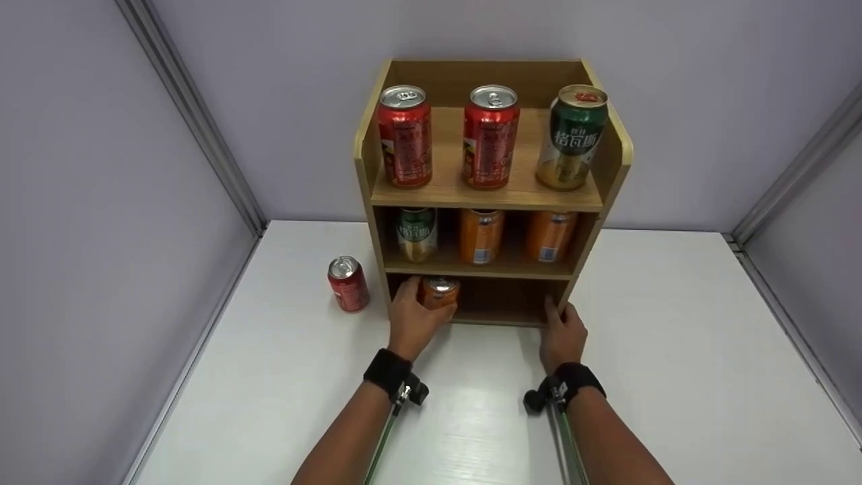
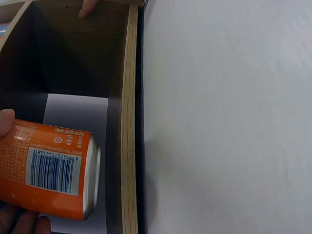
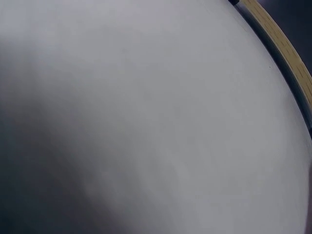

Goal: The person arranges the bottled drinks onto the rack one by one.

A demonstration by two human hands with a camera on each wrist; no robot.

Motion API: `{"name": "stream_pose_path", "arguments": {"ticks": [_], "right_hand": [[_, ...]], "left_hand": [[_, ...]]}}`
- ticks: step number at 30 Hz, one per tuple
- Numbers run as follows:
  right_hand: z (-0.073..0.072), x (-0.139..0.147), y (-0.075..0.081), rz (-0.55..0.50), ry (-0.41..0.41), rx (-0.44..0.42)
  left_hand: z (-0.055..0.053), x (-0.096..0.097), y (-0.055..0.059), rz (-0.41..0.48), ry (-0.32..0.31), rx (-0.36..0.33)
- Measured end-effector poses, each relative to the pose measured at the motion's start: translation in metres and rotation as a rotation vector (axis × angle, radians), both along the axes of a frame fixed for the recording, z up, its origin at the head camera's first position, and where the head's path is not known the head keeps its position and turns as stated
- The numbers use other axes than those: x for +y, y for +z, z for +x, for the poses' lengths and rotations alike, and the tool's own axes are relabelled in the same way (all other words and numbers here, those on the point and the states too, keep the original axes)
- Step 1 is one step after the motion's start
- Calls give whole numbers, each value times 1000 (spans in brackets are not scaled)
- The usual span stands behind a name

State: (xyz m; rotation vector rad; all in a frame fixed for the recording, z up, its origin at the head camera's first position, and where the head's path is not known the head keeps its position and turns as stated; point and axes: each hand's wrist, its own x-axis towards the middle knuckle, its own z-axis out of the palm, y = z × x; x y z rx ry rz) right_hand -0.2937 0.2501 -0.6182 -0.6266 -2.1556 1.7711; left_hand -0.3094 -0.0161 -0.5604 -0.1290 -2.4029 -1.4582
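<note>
My left hand (image 1: 416,322) grips an orange soda can (image 1: 438,295) at the left end of the bottom level of a small wooden shelf (image 1: 444,198). In the left wrist view the can (image 2: 51,168) lies across the picture with its barcode showing, the thumb on one side and fingers on the other. At the shelf's lower right corner, my right hand (image 1: 564,338) holds the side panel, fingers on the inner face. One of its fingertips (image 2: 87,7) shows inside the compartment. The right wrist view catches mostly white table.
Two red cans (image 1: 407,141) and a green-gold can (image 1: 574,138) stand on the top level. The middle level holds a green-gold can (image 1: 417,236) and two orange cans (image 1: 482,237). Another red can (image 1: 349,286) stands on the white table (image 1: 269,377), left of the shelf.
</note>
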Motion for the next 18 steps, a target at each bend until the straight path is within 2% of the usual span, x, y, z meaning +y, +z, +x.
{"name": "stream_pose_path", "arguments": {"ticks": [4,13,18], "right_hand": [[-2,2,-1,9,-5,-2],[-2,2,0,22,2,-19],[0,1,0,18,-2,-6]], "left_hand": [[-7,2,1,7,7,-23],[-17,6,3,117,-18,-152],[-22,8,1,110,-5,-152]]}}
